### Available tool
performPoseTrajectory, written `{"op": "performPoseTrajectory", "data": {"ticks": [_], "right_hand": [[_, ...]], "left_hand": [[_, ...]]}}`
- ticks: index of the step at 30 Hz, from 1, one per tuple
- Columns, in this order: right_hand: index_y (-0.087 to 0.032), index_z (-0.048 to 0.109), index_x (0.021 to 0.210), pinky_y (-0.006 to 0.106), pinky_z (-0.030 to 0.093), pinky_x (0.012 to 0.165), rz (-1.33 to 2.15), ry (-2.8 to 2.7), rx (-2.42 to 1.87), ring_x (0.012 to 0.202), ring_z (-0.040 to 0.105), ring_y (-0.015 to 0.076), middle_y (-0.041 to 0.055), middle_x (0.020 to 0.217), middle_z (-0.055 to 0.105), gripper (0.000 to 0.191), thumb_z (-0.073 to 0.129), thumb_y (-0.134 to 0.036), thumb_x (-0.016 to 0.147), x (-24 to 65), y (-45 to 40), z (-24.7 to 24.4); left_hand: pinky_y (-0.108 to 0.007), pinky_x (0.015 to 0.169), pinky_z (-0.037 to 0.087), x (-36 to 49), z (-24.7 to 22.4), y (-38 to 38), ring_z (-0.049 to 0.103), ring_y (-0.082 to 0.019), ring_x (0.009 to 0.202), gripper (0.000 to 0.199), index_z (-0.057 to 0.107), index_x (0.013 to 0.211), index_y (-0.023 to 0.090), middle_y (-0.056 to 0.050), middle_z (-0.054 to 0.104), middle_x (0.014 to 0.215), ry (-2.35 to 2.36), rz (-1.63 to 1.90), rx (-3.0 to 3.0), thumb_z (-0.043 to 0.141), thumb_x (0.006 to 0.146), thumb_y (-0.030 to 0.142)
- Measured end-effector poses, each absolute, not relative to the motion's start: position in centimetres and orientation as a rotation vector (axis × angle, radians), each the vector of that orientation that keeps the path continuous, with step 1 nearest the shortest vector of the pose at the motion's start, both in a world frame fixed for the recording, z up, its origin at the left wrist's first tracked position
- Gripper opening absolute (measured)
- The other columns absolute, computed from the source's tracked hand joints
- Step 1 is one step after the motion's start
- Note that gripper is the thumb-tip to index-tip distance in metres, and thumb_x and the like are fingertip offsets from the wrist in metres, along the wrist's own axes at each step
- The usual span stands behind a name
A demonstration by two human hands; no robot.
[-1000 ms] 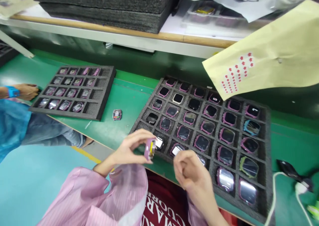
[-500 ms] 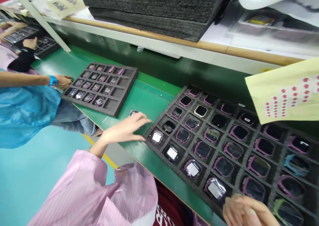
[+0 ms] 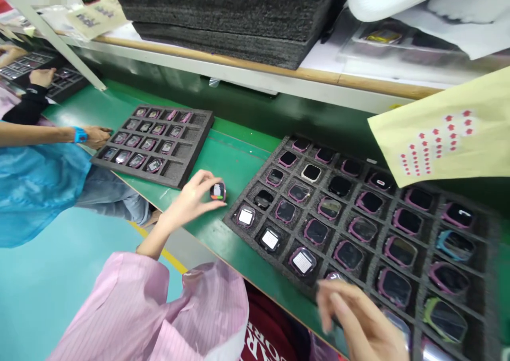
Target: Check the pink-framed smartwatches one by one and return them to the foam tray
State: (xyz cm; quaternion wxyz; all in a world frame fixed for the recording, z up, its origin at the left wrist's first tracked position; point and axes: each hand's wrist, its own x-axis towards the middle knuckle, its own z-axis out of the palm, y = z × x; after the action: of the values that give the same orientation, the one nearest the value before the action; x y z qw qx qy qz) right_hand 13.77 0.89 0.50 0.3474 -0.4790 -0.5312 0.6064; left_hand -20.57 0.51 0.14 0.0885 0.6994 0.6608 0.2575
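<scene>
My left hand (image 3: pixel 191 199) is over the green bench between two foam trays. Its thumb and fingers close around a small dark smartwatch face (image 3: pixel 217 191) with a lit, coloured screen. My right hand (image 3: pixel 358 316), slightly blurred, hovers at the front edge of the large black foam tray (image 3: pixel 246 232). Its fingers are loosely curled and apart, and nothing shows in them. Most watch cases in this tray are purple-rimmed; a blue one (image 3: pixel 456 245) and a green one (image 3: pixel 445 319) lie at the right. White labels cover several faces along the front, such as this watch (image 3: pixel 303 261).
A second foam tray (image 3: pixel 187 162) of watches lies farther left, with a co-worker's hand (image 3: pixel 96 136) beside it. Another person's hand (image 3: pixel 42 77) is beyond. Above runs a shelf (image 3: pixel 255 69) bearing stacked black foam (image 3: pixel 223 21). A yellow sheet with red arrows (image 3: pixel 446 138) hangs at right.
The small watch lay on the bench beyond my left hand; now it is between that hand's thumb and fingers. My right hand has moved left along the tray's front edge. The view has shifted slightly.
</scene>
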Motion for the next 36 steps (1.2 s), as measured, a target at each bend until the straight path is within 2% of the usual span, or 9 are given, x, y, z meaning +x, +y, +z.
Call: {"op": "performPoseTrajectory", "data": {"ticks": [2,3,4,6,9,12,17,32,36], "right_hand": [[-0.024,0.064,0.113,0.032,0.056,0.074,1.673,-1.424,-1.104,0.083,0.065,0.0222,0.0087,0.101,0.067,0.025,0.062,-0.036,0.091,12.4,1.2,0.4],[-0.025,0.059,0.123,0.037,0.054,0.086,1.732,-1.438,-1.026,0.097,0.064,0.0247,0.01,0.115,0.064,0.034,0.063,-0.035,0.091,11.7,1.4,0.4],[-0.026,0.053,0.131,0.041,0.05,0.095,1.798,-1.458,-0.935,0.108,0.06,0.026,0.0103,0.124,0.06,0.042,0.064,-0.034,0.09,11.1,1.5,0.5],[-0.027,0.043,0.139,0.044,0.047,0.1,1.899,-1.436,-0.803,0.116,0.056,0.0263,0.0104,0.133,0.054,0.055,0.065,-0.033,0.09,10.2,1.6,0.7],[-0.027,0.038,0.143,0.042,0.052,0.095,1.953,-1.375,-0.775,0.108,0.062,0.0242,0.01,0.128,0.058,0.058,0.063,-0.029,0.091,10.2,1.4,1.1],[-0.026,0.043,0.14,0.04,0.054,0.092,1.922,-1.329,-0.851,0.101,0.066,0.0224,0.0073,0.116,0.065,0.053,0.063,-0.027,0.091,11.3,0.8,1.4],[-0.024,0.047,0.137,0.041,0.053,0.093,1.882,-1.264,-0.894,0.098,0.067,0.0222,0.006,0.11,0.068,0.053,0.066,-0.023,0.088,12.2,0.2,1.2],[-0.023,0.048,0.136,0.042,0.052,0.092,1.911,-1.197,-0.823,0.099,0.067,0.025,0.0089,0.113,0.068,0.051,0.066,-0.023,0.088,12.8,0.5,1.2],[-0.024,0.052,0.131,0.035,0.055,0.086,1.889,-1.185,-0.814,0.093,0.069,0.0223,0.0061,0.106,0.07,0.047,0.067,-0.02,0.087,12.5,0.6,1.1]], "left_hand": [[-0.042,0.089,0.05,-17.0,1.7,-0.6,0.054,-0.024,0.103,0.054,0.046,0.128,0.02,-0.011,0.049,0.111,1.762,0.837,2.146,0.068,0.081,0.035],[-0.041,0.086,0.052,-15.2,2.3,-1.0,0.055,-0.024,0.102,0.058,0.042,0.132,0.021,-0.011,0.049,0.112,1.621,0.848,2.184,0.066,0.082,0.035],[-0.041,0.086,0.052,-13.5,2.7,-1.3,0.055,-0.024,0.104,0.061,0.038,0.136,0.022,-0.012,0.049,0.114,1.492,0.84,2.204,0.065,0.083,0.034],[-0.042,0.088,0.052,-10.8,3.0,-1.6,0.054,-0.025,0.107,0.063,0.032,0.14,0.021,-0.014,0.049,0.116,1.301,0.817,2.233,0.062,0.085,0.031],[-0.045,0.092,0.051,-8.5,2.4,-1.5,0.052,-0.028,0.113,0.062,0.029,0.14,0.02,-0.016,0.048,0.12,1.233,0.845,2.205,0.059,0.087,0.028],[-0.045,0.094,0.05,-7.5,1.7,-1.3,0.051,-0.027,0.114,0.055,0.035,0.135,0.02,-0.015,0.049,0.121,1.244,0.872,2.114,0.06,0.086,0.027],[-0.041,0.095,0.05,-6.5,1.7,-1.2,0.052,-0.025,0.112,0.046,0.042,0.127,0.019,-0.014,0.049,0.119,1.221,0.857,2.09,0.061,0.086,0.027],[-0.042,0.092,0.051,-6.0,1.9,-0.9,0.051,-0.025,0.112,0.05,0.039,0.131,0.02,-0.014,0.048,0.119,1.191,0.838,2.103,0.061,0.087,0.031],[-0.042,0.095,0.05,-5.9,2.0,-0.9,0.05,-0.024,0.113,0.052,0.038,0.131,0.018,-0.014,0.047,0.119,1.193,0.827,2.139,0.062,0.086,0.031]]}}
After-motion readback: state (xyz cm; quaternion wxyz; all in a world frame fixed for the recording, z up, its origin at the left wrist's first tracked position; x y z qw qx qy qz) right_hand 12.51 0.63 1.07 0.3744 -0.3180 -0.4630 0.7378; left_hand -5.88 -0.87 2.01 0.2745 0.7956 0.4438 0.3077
